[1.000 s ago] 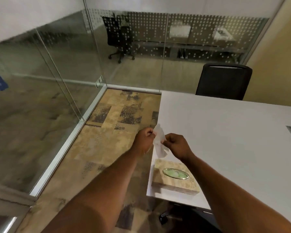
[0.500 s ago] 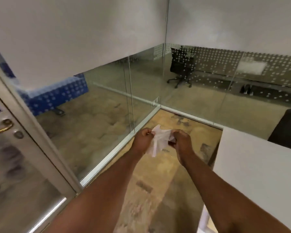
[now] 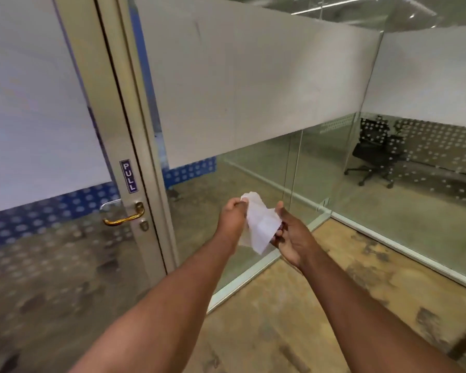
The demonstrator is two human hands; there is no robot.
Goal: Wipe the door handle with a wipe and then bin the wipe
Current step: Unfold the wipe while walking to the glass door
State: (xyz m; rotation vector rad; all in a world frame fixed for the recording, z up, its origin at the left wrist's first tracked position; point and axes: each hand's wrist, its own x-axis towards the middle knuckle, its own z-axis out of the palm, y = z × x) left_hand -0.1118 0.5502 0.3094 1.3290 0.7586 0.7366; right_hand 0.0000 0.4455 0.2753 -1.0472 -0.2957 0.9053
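A white wipe (image 3: 260, 224) is held spread between both hands at mid-frame. My left hand (image 3: 232, 219) pinches its upper left corner, and my right hand (image 3: 291, 235) grips its right side. The brass lever door handle (image 3: 124, 218) sits on the glass door's metal frame (image 3: 119, 130), well to the left of my hands and apart from them. A blue PULL sticker (image 3: 129, 175) is fixed just above the handle. No bin is in view.
Frosted glass partition walls (image 3: 253, 90) run from the door to the right. A black office chair (image 3: 374, 152) stands behind the glass. Patterned carpet (image 3: 307, 305) covers the floor under my arms. A keyhole (image 3: 144, 225) sits below the handle.
The view has swung left from the white table and tissue box to the door. The handle now shows fully, nearer my hands. Both hands still hold the wipe, now more unfolded.
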